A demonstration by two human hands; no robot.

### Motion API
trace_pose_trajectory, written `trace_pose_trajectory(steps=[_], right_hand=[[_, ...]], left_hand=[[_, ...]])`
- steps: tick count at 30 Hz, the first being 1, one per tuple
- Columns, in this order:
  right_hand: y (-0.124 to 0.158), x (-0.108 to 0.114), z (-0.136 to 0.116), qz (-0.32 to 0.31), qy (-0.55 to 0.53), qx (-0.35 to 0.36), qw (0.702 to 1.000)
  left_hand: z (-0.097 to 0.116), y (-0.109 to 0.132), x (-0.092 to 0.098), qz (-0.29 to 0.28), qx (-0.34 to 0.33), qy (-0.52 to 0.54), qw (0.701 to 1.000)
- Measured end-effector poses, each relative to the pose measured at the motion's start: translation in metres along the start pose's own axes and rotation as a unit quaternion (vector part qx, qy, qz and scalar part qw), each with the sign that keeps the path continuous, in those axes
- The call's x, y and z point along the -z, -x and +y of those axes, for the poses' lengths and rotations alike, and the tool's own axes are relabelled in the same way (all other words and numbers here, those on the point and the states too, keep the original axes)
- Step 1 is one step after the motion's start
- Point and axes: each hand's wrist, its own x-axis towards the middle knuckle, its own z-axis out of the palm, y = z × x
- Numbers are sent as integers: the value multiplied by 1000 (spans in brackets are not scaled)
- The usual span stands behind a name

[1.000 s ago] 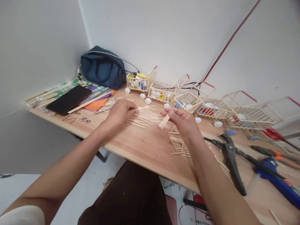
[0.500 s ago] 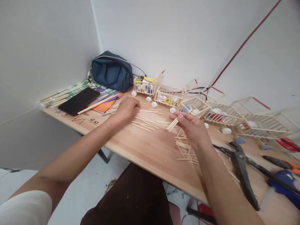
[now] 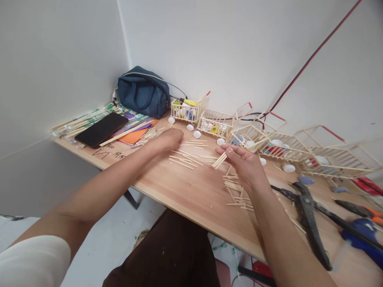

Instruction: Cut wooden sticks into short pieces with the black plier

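Between the thumb and fingers of my right hand [image 3: 249, 164] is a small bunch of thin wooden sticks [image 3: 220, 160], held tilted above the table. My left hand [image 3: 170, 140] is low over the tabletop at the left end of some loose sticks [image 3: 185, 156]. Its fingers are curled downward and pressed together, and their tips are hidden, so I cannot make out what they hold. More short sticks [image 3: 232, 184] lie in a rough pile below my right hand.
Along the wall stand several small stick-built carts [image 3: 215, 121] with white round wheels. A blue pouch [image 3: 144, 91], a black phone [image 3: 100, 129] and orange paper [image 3: 132, 136] are at the left. Large black pliers [image 3: 309, 225] and orange-handled pliers [image 3: 361, 210] lie right of my right arm.
My left hand has shifted slightly to the right along the loose sticks. My right hand stays nearly in place with its bunch of sticks.
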Motion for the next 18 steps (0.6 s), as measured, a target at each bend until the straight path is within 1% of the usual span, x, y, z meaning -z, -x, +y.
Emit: trace_pose_trajectory(steps=[2, 4, 7, 9, 11, 12, 13, 14, 15, 17, 18], right_hand=[[0, 0, 0, 1, -1, -1, 1000], [0, -1, -1, 0, -3, -3, 1000], [0, -1, 0, 0, -3, 1, 1000], [0, -1, 0, 1, -2, 5, 1000], [0, -2, 0, 2, -1, 10, 1000], [1, -2, 0, 2, 0, 12, 1000], [1, -3, 0, 4, -1, 13, 1000], [1, -3, 0, 4, -1, 15, 1000], [1, -3, 0, 3, -2, 16, 1000], [0, -3, 1, 4, -5, 19, 1000], [-1, -3, 1, 5, -7, 19, 1000]], left_hand=[[6, 3, 7, -24, 9, -9, 1000], [9, 5, 10, -34, 16, -10, 999], [8, 4, 7, -20, 9, 2, 1000], [2, 3, 1, 17, 6, 23, 1000], [-2, 2, -4, 87, 1, 69, 994], [-2, 2, -6, 120, -4, 112, 986], [0, 3, -8, 135, -14, 173, 976], [3, 5, -9, 126, -25, 251, 959], [8, 7, -9, 95, -36, 338, 936], [20, 13, -11, -4, -52, 494, 868], [27, 16, -12, -45, -53, 545, 835]])
